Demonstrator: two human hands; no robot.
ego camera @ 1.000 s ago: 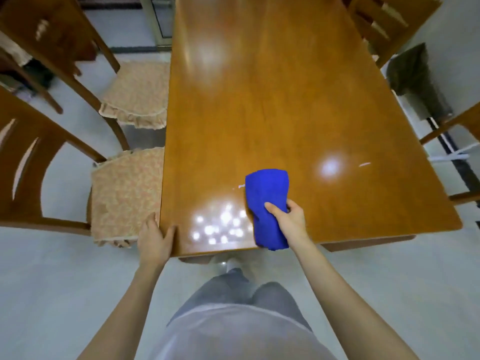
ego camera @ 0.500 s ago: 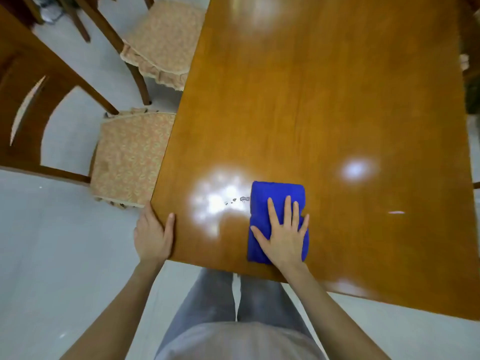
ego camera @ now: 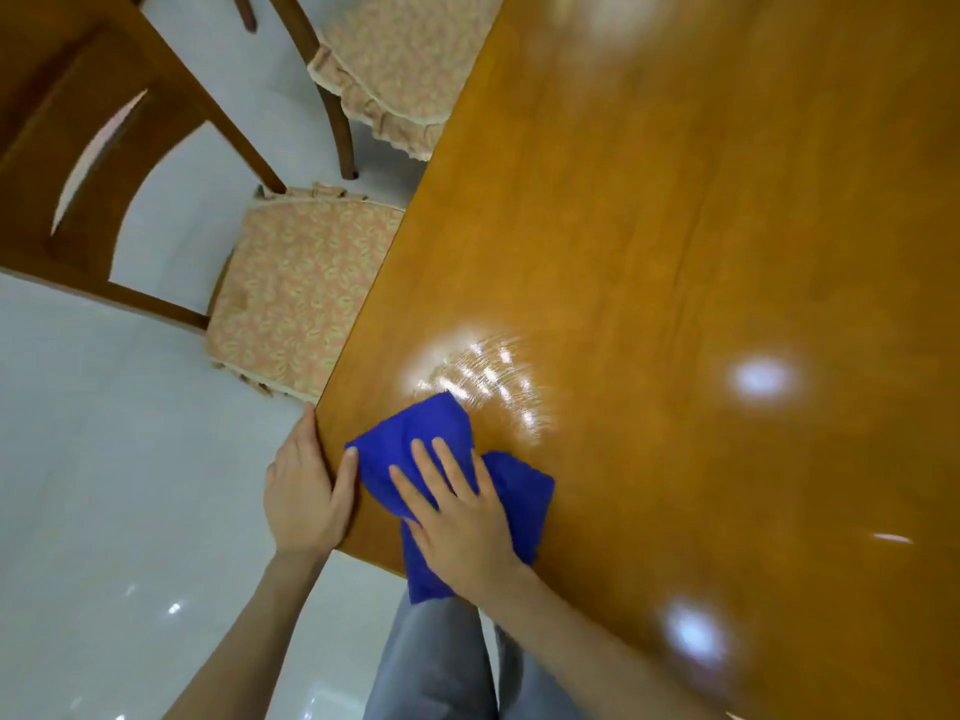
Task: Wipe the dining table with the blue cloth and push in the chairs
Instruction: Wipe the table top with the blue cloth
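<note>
Left of the bench [ego camera: 675, 252], two wooden chairs. Near chair [ego camera: 93, 122] with a curved, slotted back, its seat reaching just under the bench's long edge. Far chair [ego camera: 322, 96] higher up, its seat also meeting that edge. On each seat a peach floral cushion [ego camera: 296, 298] with a frilled hem. Beside the chairs, pale glossy floor [ego camera: 104, 459] dotted with small light spots, open toward the left.

Bench top of smooth varnished orange-brown wood, straight-edged and square-cornered, shining with blurred lamp glare and a fan of bright streaks [ego camera: 478, 376] just beyond the cloth. Broad stretch of wood ahead and to the right.

Blue cloth [ego camera: 415, 433], soft and crumpled, at the near left corner, one end hanging over the near edge above grey trousers [ego camera: 431, 662]. Right hand [ego camera: 462, 522] open, fingers straight and spread, pressing flat on the cloth. Left hand [ego camera: 301, 491] open too, braced against the corner, thumb straight on top and touching the cloth's tip.
</note>
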